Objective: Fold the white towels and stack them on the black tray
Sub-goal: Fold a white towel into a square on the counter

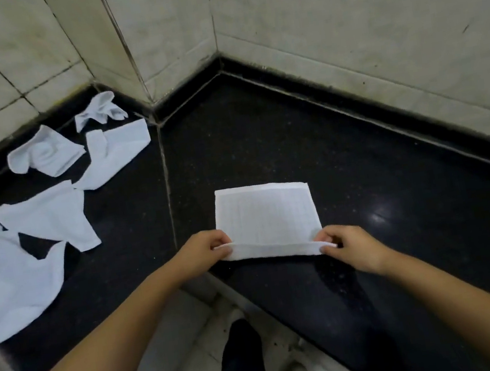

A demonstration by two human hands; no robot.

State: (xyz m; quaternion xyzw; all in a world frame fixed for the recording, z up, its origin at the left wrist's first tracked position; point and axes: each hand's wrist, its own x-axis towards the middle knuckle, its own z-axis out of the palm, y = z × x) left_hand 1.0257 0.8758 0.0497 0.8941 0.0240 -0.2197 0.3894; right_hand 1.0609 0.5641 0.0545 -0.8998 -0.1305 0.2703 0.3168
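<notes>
On the black counter (262, 138), hands pinch a towel's (265, 211) near edge.

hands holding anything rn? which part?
Both hands, left and right, pinch the white towel at its two near corners, lifting the near edge.

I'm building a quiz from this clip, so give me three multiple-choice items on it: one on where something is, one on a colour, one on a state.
1. Where do the unfolded towels lie relative to the towel being folded?
A. To its left
B. To its right
C. On top of it

2. What colour is the countertop?
A. White
B. Black
C. Green

3. What are the left hand and right hand doing?
A. Resting idle
B. Pinching the towel's near corners
C. Pressing the wall

Answers: 1 A, the loose towels lie at the far left. 2 B, the speckled surface is dark black. 3 B, each hand holds a lifted near corner.
</notes>
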